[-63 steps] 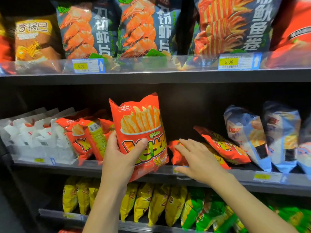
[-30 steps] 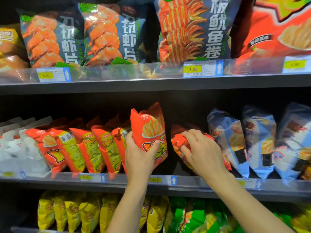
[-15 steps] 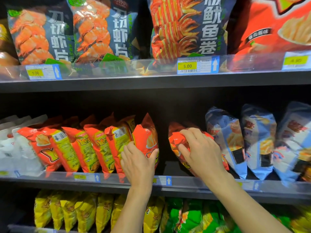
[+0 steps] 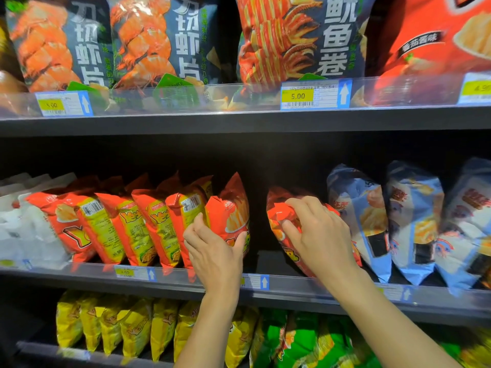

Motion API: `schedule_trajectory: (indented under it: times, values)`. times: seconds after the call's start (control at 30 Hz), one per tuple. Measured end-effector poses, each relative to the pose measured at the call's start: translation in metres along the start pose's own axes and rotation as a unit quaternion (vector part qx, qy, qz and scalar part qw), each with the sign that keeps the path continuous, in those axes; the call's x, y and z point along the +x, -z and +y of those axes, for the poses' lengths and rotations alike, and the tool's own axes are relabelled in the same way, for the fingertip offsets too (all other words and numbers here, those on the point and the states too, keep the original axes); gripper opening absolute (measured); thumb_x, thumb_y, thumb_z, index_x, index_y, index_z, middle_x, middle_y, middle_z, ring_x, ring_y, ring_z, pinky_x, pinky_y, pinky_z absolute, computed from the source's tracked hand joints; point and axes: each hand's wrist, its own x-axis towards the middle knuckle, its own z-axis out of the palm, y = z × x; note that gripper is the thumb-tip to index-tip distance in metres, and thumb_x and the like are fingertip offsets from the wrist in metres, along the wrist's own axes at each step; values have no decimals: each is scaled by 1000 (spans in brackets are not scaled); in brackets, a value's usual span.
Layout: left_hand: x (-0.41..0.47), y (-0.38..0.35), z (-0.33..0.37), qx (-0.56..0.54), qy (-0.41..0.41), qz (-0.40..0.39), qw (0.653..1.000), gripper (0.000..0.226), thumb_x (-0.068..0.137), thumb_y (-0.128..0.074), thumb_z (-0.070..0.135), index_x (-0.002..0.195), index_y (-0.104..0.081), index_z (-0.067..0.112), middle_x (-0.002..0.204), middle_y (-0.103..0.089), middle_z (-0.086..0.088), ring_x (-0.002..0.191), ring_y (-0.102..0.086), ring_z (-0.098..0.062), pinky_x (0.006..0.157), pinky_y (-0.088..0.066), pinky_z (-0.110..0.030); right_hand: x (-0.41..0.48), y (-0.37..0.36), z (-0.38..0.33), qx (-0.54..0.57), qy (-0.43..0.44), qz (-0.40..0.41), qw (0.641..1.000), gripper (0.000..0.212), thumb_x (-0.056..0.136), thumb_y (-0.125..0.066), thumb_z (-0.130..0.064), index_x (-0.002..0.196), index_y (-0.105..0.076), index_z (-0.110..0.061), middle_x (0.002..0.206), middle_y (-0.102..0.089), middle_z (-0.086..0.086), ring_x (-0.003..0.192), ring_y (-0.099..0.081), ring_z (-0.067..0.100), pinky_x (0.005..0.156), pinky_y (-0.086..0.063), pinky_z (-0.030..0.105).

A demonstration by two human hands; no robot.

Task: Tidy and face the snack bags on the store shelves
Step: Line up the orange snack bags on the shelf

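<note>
On the middle shelf (image 4: 79, 273) stands a row of orange fries-snack bags (image 4: 148, 221), leaning to the left. My left hand (image 4: 212, 253) grips the rightmost bag of that row (image 4: 233, 208), thumb on its front, fingers behind it. The bag stands edge-on against the row. A dark gap separates it from another orange bag (image 4: 279, 216) that leans to the right. My right hand (image 4: 318, 235) pinches the crumpled top of that bag, with the palm over its front.
Blue snack bags (image 4: 414, 221) stand right of the orange bag, white bags (image 4: 24, 229) at the far left. The shelf above holds large dark shrimp and squid chip bags (image 4: 300, 41) behind a clear rail with price tags. Yellow and green bags (image 4: 132, 328) fill the shelf below.
My left hand lowered the orange bag it held up, turned it edge-on and tucked it against the row. My right hand went from lying flat on the fallen bag to gripping its top and raising it.
</note>
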Motion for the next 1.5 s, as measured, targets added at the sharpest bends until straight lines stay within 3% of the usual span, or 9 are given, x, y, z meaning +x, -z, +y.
schedule_trajectory:
  times: [0.17,0.43,0.63,0.77,0.83,0.97,1.07,1.2,1.5]
  values:
    - [1,6,1,-14,5,5,1000,105,74,-89,53,148,-35,3,135,-45,-21,125,-50,-40,98,-53,-52,7,8,-1,84,-51,-9,995,35,99,-66,-35,131,-64,-23,127,-67,0,107,-68,23,76,-41,30]
    - [0,24,11,-53,11,8,999,91,84,-79,53,149,-37,6,139,-46,-16,129,-50,-36,103,-52,-51,19,20,-5,210,-77,32,974,35,100,-67,-41,131,-66,-26,127,-67,-8,110,-64,11,85,-48,26]
    - [-8,49,18,-122,20,-11,992,83,87,-71,55,148,-39,10,140,-43,-9,130,-47,-29,104,-50,-47,25,37,-7,394,-151,45,906,25,99,-67,-42,122,-70,-32,111,-72,-20,103,-68,-3,85,-56,16]
    - [-11,72,18,-194,47,-32,979,65,93,-68,49,143,-43,16,133,-45,0,121,-48,-18,93,-42,-20,19,48,-6,460,-184,40,868,29,101,-63,-42,125,-69,-28,112,-74,-15,104,-70,-1,84,-59,17]
    - [-10,86,18,-252,60,-64,964,51,96,-68,45,137,-46,25,128,-49,7,114,-51,-10,86,-40,-10,13,50,-7,497,-214,16,841,30,101,-61,-44,124,-69,-27,111,-76,-11,105,-72,4,85,-61,26]
    - [-4,109,16,-355,86,-219,905,39,90,-61,68,118,-51,42,123,-61,18,110,-60,5,87,-54,-24,-1,51,-20,597,-277,-53,752,24,105,-57,-38,118,-70,-23,109,-79,-2,102,-77,16,91,-61,42]
    - [-3,120,11,-393,125,-343,844,53,84,-62,80,122,-55,44,124,-71,12,111,-72,-8,95,-61,-44,-11,50,-38,636,-319,-82,698,22,106,-56,-34,116,-70,-20,106,-80,3,102,-77,18,97,-59,45]
    - [-7,139,11,-439,192,-428,766,46,90,-61,66,128,-59,40,112,-80,6,100,-79,-17,91,-63,-46,-19,49,-63,651,-339,-102,671,26,108,-54,-35,120,-69,-16,110,-79,7,104,-77,22,99,-58,48]
    - [-6,164,-11,-465,176,-410,765,30,99,-62,54,125,-63,39,110,-80,10,98,-79,-15,86,-65,-43,-39,52,-97,640,-356,-159,661,56,97,-55,-61,133,-64,-19,121,-77,7,112,-74,27,105,-54,53]
